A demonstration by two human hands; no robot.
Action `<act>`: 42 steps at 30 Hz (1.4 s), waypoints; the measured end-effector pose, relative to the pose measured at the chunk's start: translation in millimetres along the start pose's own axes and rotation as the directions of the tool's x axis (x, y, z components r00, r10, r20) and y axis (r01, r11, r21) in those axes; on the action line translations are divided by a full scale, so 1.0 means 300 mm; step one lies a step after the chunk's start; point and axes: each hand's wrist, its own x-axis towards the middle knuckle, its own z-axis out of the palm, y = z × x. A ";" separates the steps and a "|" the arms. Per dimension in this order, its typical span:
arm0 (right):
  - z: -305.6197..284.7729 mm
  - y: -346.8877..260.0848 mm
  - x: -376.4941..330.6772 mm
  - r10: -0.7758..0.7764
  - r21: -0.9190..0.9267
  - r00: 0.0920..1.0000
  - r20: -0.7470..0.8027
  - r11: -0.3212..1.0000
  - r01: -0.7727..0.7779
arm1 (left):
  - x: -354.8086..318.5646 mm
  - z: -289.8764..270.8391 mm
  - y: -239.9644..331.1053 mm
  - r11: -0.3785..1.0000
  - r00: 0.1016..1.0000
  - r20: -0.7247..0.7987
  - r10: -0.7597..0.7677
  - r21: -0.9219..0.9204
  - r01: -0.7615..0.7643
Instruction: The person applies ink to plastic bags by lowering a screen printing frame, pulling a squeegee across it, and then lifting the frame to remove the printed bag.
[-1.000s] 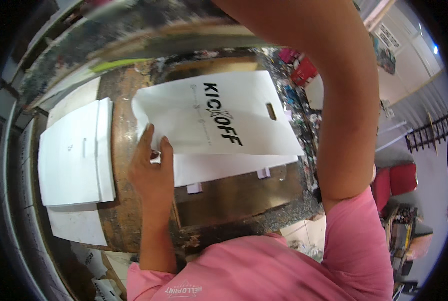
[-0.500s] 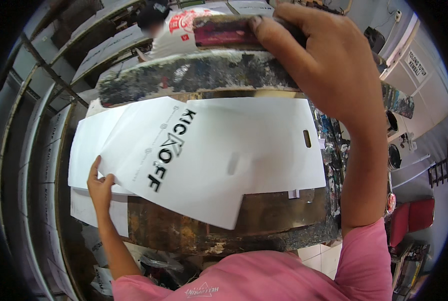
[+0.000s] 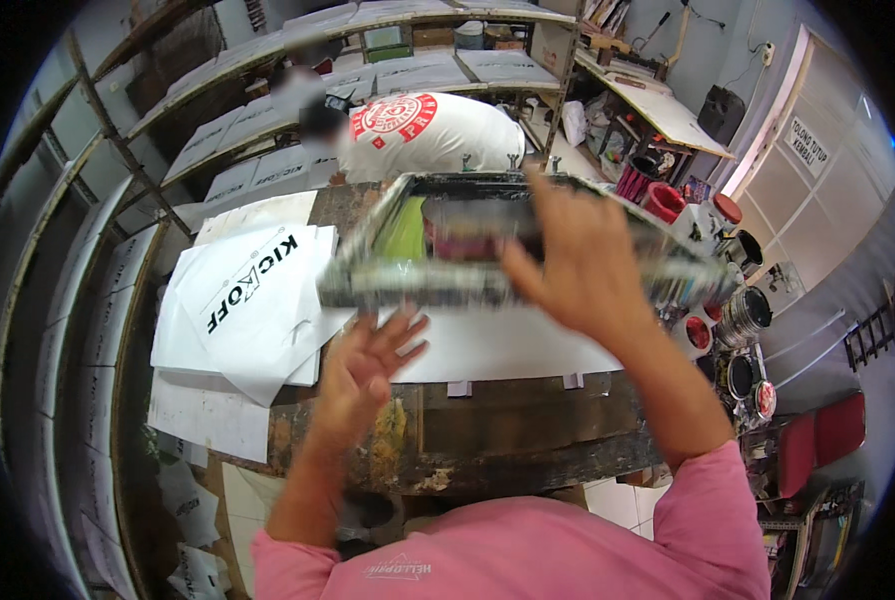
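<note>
Here, stained worktable [image 3: 392,462], shelves [image 3: 565,85] beyond.

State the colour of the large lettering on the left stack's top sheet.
The large lettering is black, clearest in the head view.

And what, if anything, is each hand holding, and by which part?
The left hand holds nothing; for the right hand, blurred over the frame, I cannot tell.

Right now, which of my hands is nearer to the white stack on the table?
Left. Your left hand, fingers spread, is just right of the white stack; your right hand is much farther right, at the paint-stained frame.
</note>
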 end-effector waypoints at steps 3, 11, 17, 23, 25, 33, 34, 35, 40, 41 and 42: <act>0.047 0.047 -0.214 -0.211 0.254 0.880 0.426 0.961 0.107 | -0.166 0.134 -0.087 0.824 0.907 -0.285 -0.309 -0.557 0.105; 0.703 0.305 -0.260 -0.125 0.330 0.875 0.468 0.943 -0.042 | -0.344 0.112 -0.365 0.738 0.640 -0.405 -0.653 -0.529 0.418; 1.157 0.513 0.060 -0.098 0.121 0.928 0.358 0.991 0.058 | -0.373 0.081 -0.421 0.725 0.613 -0.410 -0.675 -0.522 0.449; 1.211 0.443 0.021 -0.042 0.087 0.951 0.307 0.996 0.016 | -0.351 0.089 -0.401 0.696 0.545 -0.441 -0.713 -0.536 0.477; 1.144 0.379 -0.058 -0.045 0.086 0.950 0.309 0.996 0.019 | -0.347 0.091 -0.399 0.699 0.547 -0.441 -0.711 -0.525 0.485; 0.710 0.111 -0.462 -0.057 0.214 0.933 0.356 0.977 -0.022 | -0.347 0.082 -0.402 0.730 0.608 -0.417 -0.675 -0.497 0.469; 0.645 0.073 -0.509 -0.064 0.243 0.935 0.349 0.970 -0.025 | -0.347 0.083 -0.403 0.743 0.634 -0.408 -0.657 -0.494 0.452; 0.583 0.034 -0.550 -0.053 0.261 0.923 0.381 0.964 -0.052 | -0.349 0.085 -0.405 0.745 0.642 -0.403 -0.653 -0.495 0.447; 0.374 -0.080 -0.621 -0.070 0.268 0.781 0.621 0.955 -0.128 | -0.357 0.090 -0.423 0.787 0.675 -0.432 -0.598 -0.474 0.394; 0.361 -0.081 -0.610 -0.056 0.260 0.834 0.549 0.960 -0.107 | -0.358 0.091 -0.428 0.796 0.687 -0.432 -0.584 -0.470 0.381; 0.358 -0.075 -0.593 -0.043 0.246 0.834 0.549 0.963 -0.112 | -0.357 0.094 -0.432 0.814 0.697 -0.442 -0.565 -0.439 0.381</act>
